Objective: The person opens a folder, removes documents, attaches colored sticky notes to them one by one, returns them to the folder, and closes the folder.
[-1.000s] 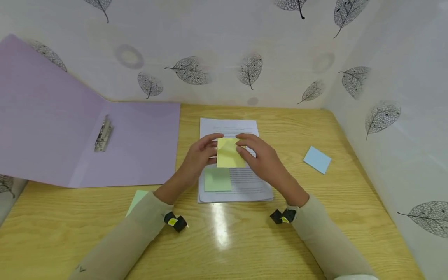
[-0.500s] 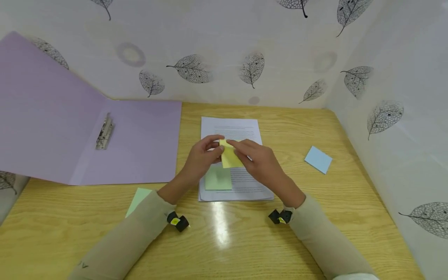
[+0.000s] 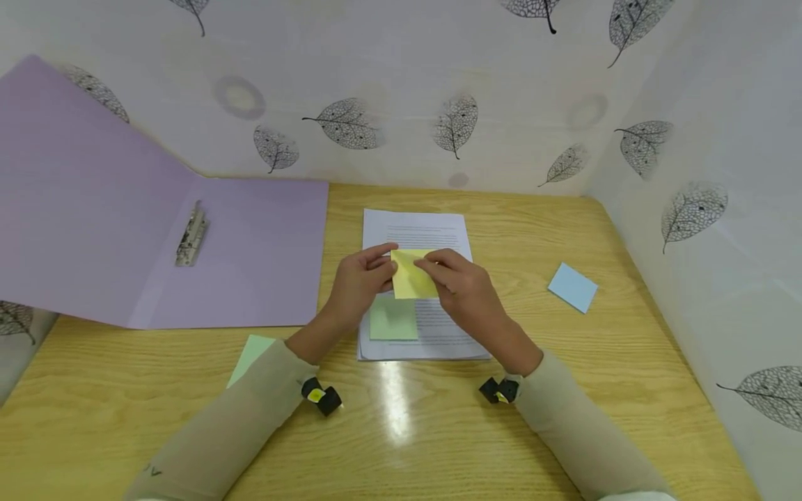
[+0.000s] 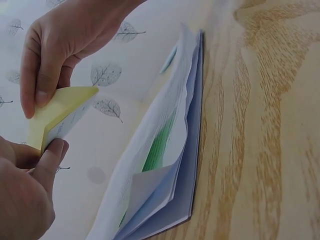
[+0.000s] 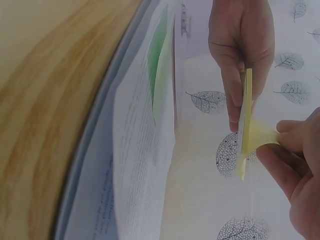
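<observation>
The left hand [image 3: 358, 282] pinches the yellow pad [image 3: 409, 282] by its left edge, thumb against the fingers with just the pad between. The right hand [image 3: 465, 284] has thumb and fingertips closed on the pad's top sheet; the right wrist view shows that sheet curving away from the rest. The pad is held up off the papers [image 3: 447, 330], above their middle.

The papers lie near the middle of the worktop [image 3: 401, 459], a green note [image 3: 393, 321] on them towards their near left corner. Wood shows between the papers and the blue pad [image 3: 573, 287], which lies near the worktop's right edge, and from the papers to the near edge. On the left, the open folder [image 3: 269, 257] reaches back towards the far edge, near the papers but apart from them. A second green note [image 3: 250, 355] lies partly under the left sleeve [image 3: 228, 417].

Both forearms slant inward from the near edge, wrists bent slightly, hands facing each other.
</observation>
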The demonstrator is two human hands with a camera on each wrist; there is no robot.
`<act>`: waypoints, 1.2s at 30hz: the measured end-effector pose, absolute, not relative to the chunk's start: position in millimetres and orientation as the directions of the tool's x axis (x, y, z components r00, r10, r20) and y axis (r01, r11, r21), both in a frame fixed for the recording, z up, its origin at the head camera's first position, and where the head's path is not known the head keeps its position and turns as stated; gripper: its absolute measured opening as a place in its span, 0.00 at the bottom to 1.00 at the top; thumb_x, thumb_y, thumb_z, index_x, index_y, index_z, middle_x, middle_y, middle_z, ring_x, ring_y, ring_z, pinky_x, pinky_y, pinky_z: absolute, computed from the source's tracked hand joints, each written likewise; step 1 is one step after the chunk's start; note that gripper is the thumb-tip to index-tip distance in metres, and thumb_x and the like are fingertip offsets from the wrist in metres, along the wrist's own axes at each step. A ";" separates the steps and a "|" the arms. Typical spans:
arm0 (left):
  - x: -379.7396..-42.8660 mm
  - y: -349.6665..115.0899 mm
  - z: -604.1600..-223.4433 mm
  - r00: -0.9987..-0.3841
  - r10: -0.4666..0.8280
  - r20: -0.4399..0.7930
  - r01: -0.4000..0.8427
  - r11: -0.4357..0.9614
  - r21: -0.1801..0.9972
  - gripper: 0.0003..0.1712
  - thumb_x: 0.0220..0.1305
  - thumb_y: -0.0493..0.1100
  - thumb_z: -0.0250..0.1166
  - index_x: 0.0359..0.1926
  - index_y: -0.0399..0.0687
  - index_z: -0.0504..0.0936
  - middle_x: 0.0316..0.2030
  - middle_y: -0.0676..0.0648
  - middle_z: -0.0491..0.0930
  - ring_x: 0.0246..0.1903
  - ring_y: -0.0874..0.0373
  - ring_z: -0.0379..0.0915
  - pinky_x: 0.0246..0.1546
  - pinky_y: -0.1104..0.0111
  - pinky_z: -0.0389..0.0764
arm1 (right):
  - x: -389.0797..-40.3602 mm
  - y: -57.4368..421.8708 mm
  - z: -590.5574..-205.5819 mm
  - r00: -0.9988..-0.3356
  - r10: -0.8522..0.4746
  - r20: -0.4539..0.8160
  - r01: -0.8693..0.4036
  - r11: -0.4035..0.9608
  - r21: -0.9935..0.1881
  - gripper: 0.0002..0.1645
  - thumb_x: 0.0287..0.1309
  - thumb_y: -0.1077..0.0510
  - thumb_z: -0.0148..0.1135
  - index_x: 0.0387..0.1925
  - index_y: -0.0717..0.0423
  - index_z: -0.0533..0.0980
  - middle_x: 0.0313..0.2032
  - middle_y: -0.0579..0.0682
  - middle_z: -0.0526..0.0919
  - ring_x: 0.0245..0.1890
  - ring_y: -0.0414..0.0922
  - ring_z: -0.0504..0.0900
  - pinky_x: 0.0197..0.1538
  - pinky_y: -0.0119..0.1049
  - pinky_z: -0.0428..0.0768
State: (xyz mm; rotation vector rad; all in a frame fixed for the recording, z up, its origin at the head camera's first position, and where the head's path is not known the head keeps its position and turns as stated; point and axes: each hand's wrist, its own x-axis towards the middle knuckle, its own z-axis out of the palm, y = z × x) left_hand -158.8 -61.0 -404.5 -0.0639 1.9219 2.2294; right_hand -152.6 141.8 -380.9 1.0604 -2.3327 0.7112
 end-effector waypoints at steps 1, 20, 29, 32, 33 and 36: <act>-159.6 -61.0 -405.4 -0.979 0.113 -0.172 -0.187 -0.134 0.973 0.24 0.70 0.36 0.62 0.66 0.41 0.76 0.53 0.39 0.83 0.46 0.56 0.85 0.41 0.69 0.86 | -152.6 141.9 -380.8 -0.585 -0.527 0.616 -0.782 0.568 -0.257 0.14 0.59 0.75 0.64 0.46 0.66 0.85 0.43 0.57 0.83 0.44 0.51 0.86 0.43 0.37 0.87; -172.9 -76.1 -413.1 -0.982 0.031 -0.189 -0.191 -0.165 0.968 0.23 0.71 0.34 0.62 0.66 0.40 0.77 0.41 0.46 0.84 0.34 0.63 0.79 0.35 0.73 0.84 | -163.3 160.8 -365.6 -0.635 -0.401 0.660 -0.690 0.679 -0.251 0.12 0.64 0.75 0.58 0.44 0.69 0.85 0.44 0.63 0.79 0.31 0.50 0.80 0.30 0.38 0.81; -154.3 -114.8 -393.4 -0.996 -0.002 -0.086 -0.086 -0.023 0.996 0.23 0.73 0.39 0.61 0.66 0.45 0.77 0.41 0.49 0.81 0.39 0.64 0.80 0.41 0.73 0.85 | -169.1 173.8 -360.3 -0.652 -0.279 0.705 -0.640 0.701 -0.314 0.11 0.65 0.75 0.57 0.43 0.72 0.84 0.44 0.65 0.79 0.35 0.55 0.82 0.36 0.42 0.83; -139.5 -141.4 -387.7 -0.997 -0.023 -0.071 -0.072 0.033 0.997 0.24 0.73 0.39 0.61 0.68 0.43 0.74 0.49 0.47 0.80 0.42 0.66 0.81 0.42 0.74 0.85 | -169.6 176.3 -356.9 -0.666 -0.259 0.699 -0.630 0.698 -0.341 0.11 0.65 0.75 0.58 0.43 0.72 0.84 0.43 0.64 0.80 0.35 0.53 0.81 0.35 0.42 0.82; -133.5 -151.5 -385.7 -0.997 -0.033 -0.066 -0.068 0.050 0.996 0.25 0.73 0.39 0.61 0.68 0.42 0.74 0.51 0.45 0.79 0.42 0.67 0.81 0.43 0.75 0.84 | -169.8 176.9 -355.8 -0.673 -0.257 0.694 -0.625 0.699 -0.347 0.11 0.65 0.74 0.58 0.43 0.71 0.84 0.43 0.64 0.80 0.35 0.53 0.81 0.34 0.41 0.82; -112.5 -183.5 -380.3 -0.996 -0.063 -0.067 -0.075 0.148 0.986 0.26 0.74 0.41 0.60 0.70 0.43 0.72 0.59 0.42 0.75 0.46 0.71 0.80 0.45 0.76 0.83 | -170.8 178.2 -353.5 -0.688 -0.258 0.679 -0.613 0.707 -0.353 0.11 0.65 0.73 0.59 0.44 0.70 0.84 0.44 0.62 0.80 0.35 0.51 0.80 0.33 0.38 0.80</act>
